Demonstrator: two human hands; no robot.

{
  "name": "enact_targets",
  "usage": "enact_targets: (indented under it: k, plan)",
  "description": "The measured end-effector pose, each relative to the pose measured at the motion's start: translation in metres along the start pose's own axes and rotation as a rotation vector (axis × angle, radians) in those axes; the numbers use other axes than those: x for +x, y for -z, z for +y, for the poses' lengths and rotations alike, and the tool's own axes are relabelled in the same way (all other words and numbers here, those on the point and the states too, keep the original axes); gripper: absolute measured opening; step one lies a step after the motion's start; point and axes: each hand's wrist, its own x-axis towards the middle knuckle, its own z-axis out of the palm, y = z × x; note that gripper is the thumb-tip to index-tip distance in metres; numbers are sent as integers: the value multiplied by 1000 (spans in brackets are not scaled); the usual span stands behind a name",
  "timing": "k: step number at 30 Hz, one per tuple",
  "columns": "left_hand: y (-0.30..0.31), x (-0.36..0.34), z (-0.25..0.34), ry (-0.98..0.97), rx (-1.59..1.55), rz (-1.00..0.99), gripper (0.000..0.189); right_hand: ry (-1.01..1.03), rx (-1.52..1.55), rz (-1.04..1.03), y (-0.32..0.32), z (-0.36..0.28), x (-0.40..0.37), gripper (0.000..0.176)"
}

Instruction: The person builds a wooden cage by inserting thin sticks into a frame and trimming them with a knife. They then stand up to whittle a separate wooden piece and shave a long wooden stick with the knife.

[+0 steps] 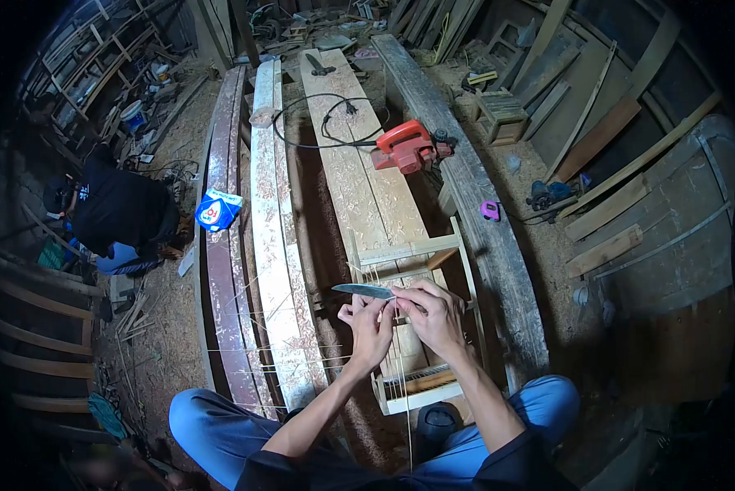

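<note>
A knife (362, 290) with a dark blade points left above a small wooden frame (408, 250). My left hand (370, 326) is closed just below the blade, its fingertips pinching a thin pale strip (398, 344) that hangs down toward my lap. Close beside it, almost touching, my right hand (430, 315) is closed round the knife's handle end, which the fingers mostly hide. The frame has slats across it and a row of thin strips at its near end.
Long planks (273, 245) with shavings run away from me. A red power tool (404, 147) with a black cable, a pink tape measure (490, 210) and a blue-white packet (218, 209) lie on boards. A person (122, 200) crouches at left.
</note>
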Motion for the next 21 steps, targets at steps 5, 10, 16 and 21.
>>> enact_targets:
  k: [5, 10, 16, 21]
  plan:
    - [0, 0, 2, 10, -7, -40, 17, 72, -13, 37, 4, 14, -3, 19]
    - [-2, -1, -2, -2, 53, -48, 18, 88, -51, 77, 8, 21, 0, 12]
    - [20, -7, -13, 93, -21, 43, 22, -314, -176, 512, 128, 66, 7, 32]
    - [3, -1, -2, 96, 4, 2, 19, -293, -62, 191, 57, 33, -18, 44]
